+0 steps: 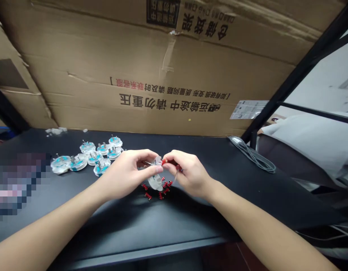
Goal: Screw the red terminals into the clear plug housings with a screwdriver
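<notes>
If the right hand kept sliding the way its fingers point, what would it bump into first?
Probably the clear plug shell held in the left hand; the red part in the right hand seems to touch it.

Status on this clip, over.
Left hand grips clear plug shell. Right hand pinches red part at its top. Loose red parts on table beneath.

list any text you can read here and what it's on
"运输途中 请勿重压": upside down, black, on the cardboard box.
"如有破损 变形 质量问题 请及时联系客服": smaller line above it, upside down, last part red.
Large print and black panel at the box's top: unreadable.
White label: too small to read.
</notes>
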The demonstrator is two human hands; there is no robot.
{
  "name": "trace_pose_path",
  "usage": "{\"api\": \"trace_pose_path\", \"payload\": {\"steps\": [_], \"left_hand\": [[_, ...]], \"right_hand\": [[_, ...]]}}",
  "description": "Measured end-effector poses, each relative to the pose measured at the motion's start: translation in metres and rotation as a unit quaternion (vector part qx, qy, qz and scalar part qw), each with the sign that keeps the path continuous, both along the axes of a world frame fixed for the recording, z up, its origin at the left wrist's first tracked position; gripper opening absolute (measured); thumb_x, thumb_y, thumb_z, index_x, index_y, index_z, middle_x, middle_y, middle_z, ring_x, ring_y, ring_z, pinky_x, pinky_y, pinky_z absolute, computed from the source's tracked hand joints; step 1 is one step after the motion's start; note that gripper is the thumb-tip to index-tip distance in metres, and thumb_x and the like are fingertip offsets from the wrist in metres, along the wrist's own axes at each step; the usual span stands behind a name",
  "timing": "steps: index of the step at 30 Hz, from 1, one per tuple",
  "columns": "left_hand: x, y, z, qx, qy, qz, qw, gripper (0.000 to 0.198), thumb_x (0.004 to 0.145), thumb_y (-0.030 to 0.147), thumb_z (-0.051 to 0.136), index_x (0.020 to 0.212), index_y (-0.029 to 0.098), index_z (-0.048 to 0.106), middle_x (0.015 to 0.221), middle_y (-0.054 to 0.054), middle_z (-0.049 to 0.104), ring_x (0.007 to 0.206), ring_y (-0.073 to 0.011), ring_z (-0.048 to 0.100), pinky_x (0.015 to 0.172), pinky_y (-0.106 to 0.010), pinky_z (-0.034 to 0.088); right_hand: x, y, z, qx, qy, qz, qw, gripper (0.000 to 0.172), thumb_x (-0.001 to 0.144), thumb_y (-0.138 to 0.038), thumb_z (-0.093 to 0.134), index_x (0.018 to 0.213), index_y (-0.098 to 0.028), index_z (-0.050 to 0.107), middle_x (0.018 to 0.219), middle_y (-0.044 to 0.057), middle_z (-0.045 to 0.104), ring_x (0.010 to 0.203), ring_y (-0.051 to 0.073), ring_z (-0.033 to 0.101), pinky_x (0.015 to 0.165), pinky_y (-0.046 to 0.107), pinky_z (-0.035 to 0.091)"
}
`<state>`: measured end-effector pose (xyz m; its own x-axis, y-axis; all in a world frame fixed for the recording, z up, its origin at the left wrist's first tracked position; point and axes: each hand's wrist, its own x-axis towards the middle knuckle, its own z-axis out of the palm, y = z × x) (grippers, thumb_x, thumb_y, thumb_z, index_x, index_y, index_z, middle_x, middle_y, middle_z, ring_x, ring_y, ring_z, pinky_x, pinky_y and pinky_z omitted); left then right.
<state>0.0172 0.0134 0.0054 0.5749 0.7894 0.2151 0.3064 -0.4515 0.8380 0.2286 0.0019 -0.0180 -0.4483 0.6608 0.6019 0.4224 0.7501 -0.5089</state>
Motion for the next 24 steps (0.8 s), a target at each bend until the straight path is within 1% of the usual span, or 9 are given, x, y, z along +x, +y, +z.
{"api": "trace_pose_path", "payload": {"steps": [2,4,6,10,14,17,19,21,24], "left_hand": [[0.0,0.001,0.002,-0.036,0.0,0.0,0.999,0.022,0.087,0.036,0.066,0.098,0.018,0.072,0.094,-0.004,0.075,0.089,-0.0233,0.069,0.079,-0.03,0.054],[-0.001,0.001,0.004,-0.063,-0.003,-0.002,0.998,0.023,0.087,0.037,0.065,0.097,0.018,0.072,0.093,-0.004,0.075,0.09,-0.0241,0.069,0.08,-0.031,0.053],[-0.001,0.001,0.004,-0.082,-0.016,-0.002,0.997,0.023,0.087,0.038,0.067,0.097,0.018,0.072,0.093,-0.004,0.075,0.091,-0.0239,0.068,0.081,-0.032,0.052],[-0.003,0.004,0.006,-0.083,-0.061,0.016,0.995,0.028,0.087,0.044,0.068,0.096,0.019,0.071,0.095,-0.004,0.076,0.092,-0.0223,0.069,0.081,-0.03,0.053],[-0.015,0.013,0.013,-0.036,-0.058,0.074,0.995,0.032,0.083,0.048,0.072,0.098,0.021,0.072,0.099,-0.004,0.078,0.094,-0.0232,0.071,0.084,-0.031,0.055],[-0.031,0.028,0.013,0.038,0.018,0.142,0.989,0.034,0.082,0.052,0.07,0.097,0.022,0.074,0.103,-0.006,0.078,0.095,-0.0251,0.072,0.086,-0.035,0.055],[-0.041,0.041,0.007,0.072,0.14,0.13,0.979,0.036,0.082,0.054,0.067,0.095,0.022,0.075,0.1,-0.007,0.078,0.09,-0.0264,0.072,0.083,-0.038,0.057],[-0.049,0.054,-0.006,0.191,0.298,0.087,0.931,0.037,0.081,0.056,0.066,0.095,0.024,0.078,0.102,-0.007,0.078,0.096,-0.0281,0.069,0.088,-0.041,0.055],[-0.055,0.068,-0.025,0.25,0.335,0.06,0.906,0.028,0.075,0.049,0.074,0.088,0.024,0.081,0.122,-0.01,0.072,0.121,-0.0353,0.057,0.103,-0.048,0.047]], "right_hand": [[-0.001,0.003,-0.003,0.108,-0.034,-0.012,0.994,0.013,0.099,-0.021,0.049,0.092,-0.018,0.06,0.081,0.003,0.063,0.069,0.013,0.055,0.065,0.025,0.045],[-0.004,0.004,-0.004,0.148,-0.042,-0.023,0.988,0.013,0.099,-0.02,0.049,0.094,-0.018,0.06,0.08,0.003,0.063,0.068,0.013,0.055,0.065,0.026,0.046],[-0.007,0.001,-0.005,0.121,-0.017,-0.028,0.992,0.01,0.098,-0.019,0.051,0.094,-0.018,0.06,0.079,0.002,0.063,0.066,0.012,0.054,0.063,0.024,0.046],[-0.011,-0.004,-0.003,-0.013,0.051,-0.024,0.998,0.011,0.097,-0.024,0.053,0.092,-0.018,0.061,0.079,0.0,0.064,0.062,0.009,0.053,0.056,0.021,0.044],[-0.004,-0.002,-0.002,-0.055,0.022,-0.037,0.998,0.014,0.095,-0.026,0.056,0.087,-0.018,0.064,0.075,0.0,0.064,0.06,0.01,0.051,0.057,0.022,0.042],[0.004,0.005,-0.005,-0.087,-0.068,-0.028,0.994,0.011,0.09,-0.025,0.064,0.082,-0.018,0.067,0.071,0.0,0.065,0.06,0.01,0.053,0.06,0.023,0.041],[0.009,0.012,-0.008,-0.105,-0.133,-0.032,0.985,0.013,0.086,-0.031,0.07,0.084,-0.018,0.071,0.068,-0.001,0.064,0.06,0.01,0.052,0.061,0.024,0.04],[0.014,0.019,-0.011,-0.128,-0.168,-0.05,0.976,0.021,0.082,-0.04,0.074,0.087,-0.019,0.072,0.065,-0.003,0.061,0.058,0.01,0.05,0.06,0.024,0.038],[0.02,0.029,-0.013,-0.151,-0.17,-0.093,0.969,0.02,0.092,-0.038,0.06,0.09,-0.02,0.07,0.073,-0.002,0.066,0.064,0.011,0.055,0.064,0.023,0.04]]}}
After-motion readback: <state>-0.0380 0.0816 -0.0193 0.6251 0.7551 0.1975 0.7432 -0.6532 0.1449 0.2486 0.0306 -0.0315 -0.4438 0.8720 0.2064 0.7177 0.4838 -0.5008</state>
